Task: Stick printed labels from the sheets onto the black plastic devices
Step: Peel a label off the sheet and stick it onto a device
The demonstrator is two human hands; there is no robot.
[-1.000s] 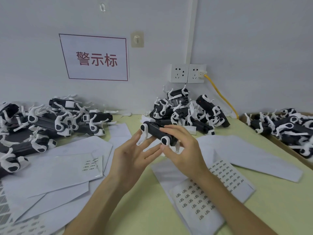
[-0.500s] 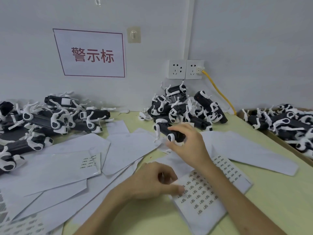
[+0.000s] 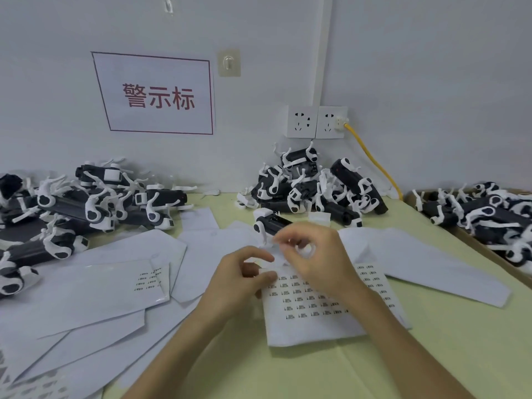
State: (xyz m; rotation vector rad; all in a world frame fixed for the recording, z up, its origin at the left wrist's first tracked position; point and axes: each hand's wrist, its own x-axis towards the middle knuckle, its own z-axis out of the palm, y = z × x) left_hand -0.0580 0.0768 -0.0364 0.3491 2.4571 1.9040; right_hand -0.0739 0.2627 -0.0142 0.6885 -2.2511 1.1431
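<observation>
A label sheet [image 3: 316,305] with rows of small printed labels lies on the yellow-green table in front of me. My left hand [image 3: 240,283] pinches the sheet's upper left edge between thumb and curled forefinger. Just above it, my right hand [image 3: 315,259] curls round a black plastic device [image 3: 270,221] with white clips. The device's left end sticks out past my fingers, and the rest is hidden in my palm. My right fingertips hover close to the sheet's top edge, and motion blur hides whether they hold a label.
Heaps of black devices lie at the left [image 3: 86,203], at the back centre [image 3: 311,185] and in a cardboard box at the right [image 3: 489,217]. Empty backing sheets [image 3: 95,298] cover the table's left half. A second sheet with few labels [image 3: 149,279] lies there. A yellow cable [image 3: 374,162] runs from the wall sockets.
My left hand left the device, dropped to the label sheet and now pinches its upper edge. My right hand brought the device down and towards me, right over the sheet's top.
</observation>
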